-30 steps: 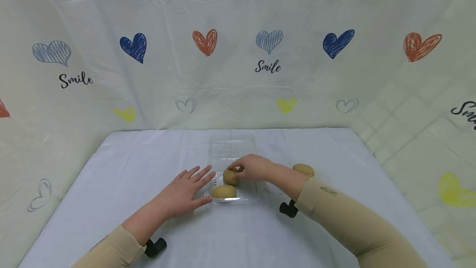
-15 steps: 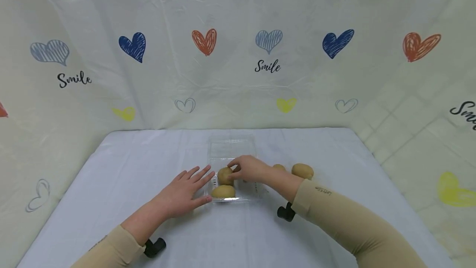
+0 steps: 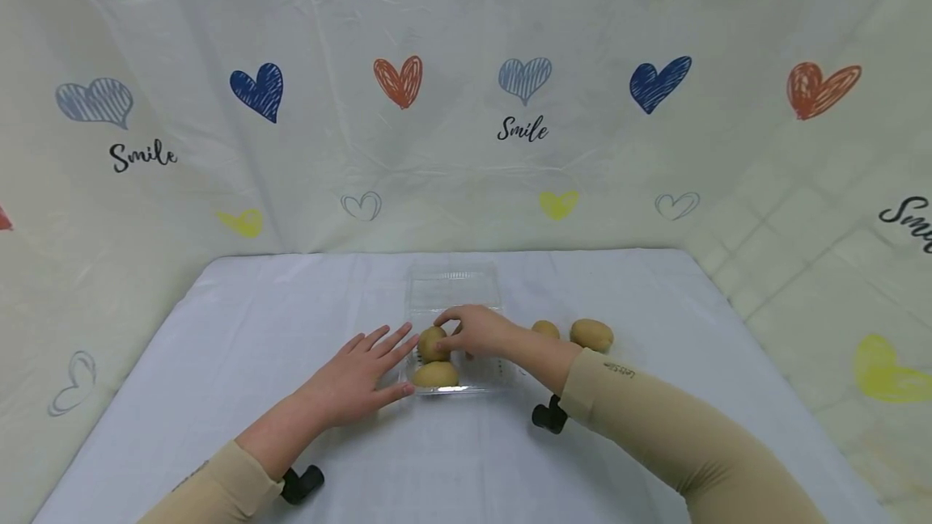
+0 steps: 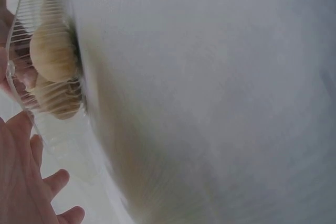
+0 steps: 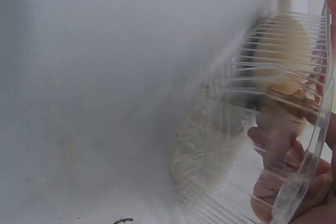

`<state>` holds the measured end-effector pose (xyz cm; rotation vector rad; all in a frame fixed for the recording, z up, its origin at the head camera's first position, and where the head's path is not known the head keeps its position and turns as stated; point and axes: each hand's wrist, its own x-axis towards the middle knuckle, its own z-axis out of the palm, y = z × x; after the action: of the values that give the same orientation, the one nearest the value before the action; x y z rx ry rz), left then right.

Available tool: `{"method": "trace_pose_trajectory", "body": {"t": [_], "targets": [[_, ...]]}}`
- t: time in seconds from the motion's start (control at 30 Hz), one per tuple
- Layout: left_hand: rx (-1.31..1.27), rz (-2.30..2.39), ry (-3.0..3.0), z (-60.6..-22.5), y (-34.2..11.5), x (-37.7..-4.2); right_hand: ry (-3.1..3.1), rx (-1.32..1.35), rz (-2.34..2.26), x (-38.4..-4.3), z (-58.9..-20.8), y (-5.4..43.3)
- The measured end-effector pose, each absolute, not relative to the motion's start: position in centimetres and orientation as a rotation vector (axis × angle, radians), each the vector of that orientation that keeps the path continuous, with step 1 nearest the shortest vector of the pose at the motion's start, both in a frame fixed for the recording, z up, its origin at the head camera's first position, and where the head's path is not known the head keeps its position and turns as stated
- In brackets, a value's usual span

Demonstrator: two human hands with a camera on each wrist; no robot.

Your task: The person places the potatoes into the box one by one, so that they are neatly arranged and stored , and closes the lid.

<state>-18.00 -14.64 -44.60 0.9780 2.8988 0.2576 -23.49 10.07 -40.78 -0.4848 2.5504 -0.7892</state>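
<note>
Right hand (image 3: 476, 331) is pinching a second kiwi (image 3: 431, 343) into the clear tray (image 3: 486, 382), left hand (image 3: 360, 377) flat-fingered bracing it, one kiwi (image 3: 435, 374) already inside, two kiwis (image 3: 591, 334) waiting on the tabletop (image 3: 255, 330).

Brown-green kiwis (image 3: 435, 374) inside a clear ribbed plastic box (image 3: 455, 285); two more brown ones (image 3: 590, 334) lying to the right. Pale lavender-white tablecloth (image 3: 255, 330). Cream backdrop (image 3: 466, 144) far behind, patterned with navy, orange, grey-blue and yellow hearts plus black "Smile" script. Beige sleeves (image 3: 655, 419).
</note>
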Motion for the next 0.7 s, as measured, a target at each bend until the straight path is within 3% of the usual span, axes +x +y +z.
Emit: {"method": "trace_pose_trajectory", "body": {"t": [0.7], "targets": [[0.968,0.248,2.880,-44.06,-14.60,-17.87,2.469,-0.494,-0.928,-23.98,-41.55,10.29]]}}
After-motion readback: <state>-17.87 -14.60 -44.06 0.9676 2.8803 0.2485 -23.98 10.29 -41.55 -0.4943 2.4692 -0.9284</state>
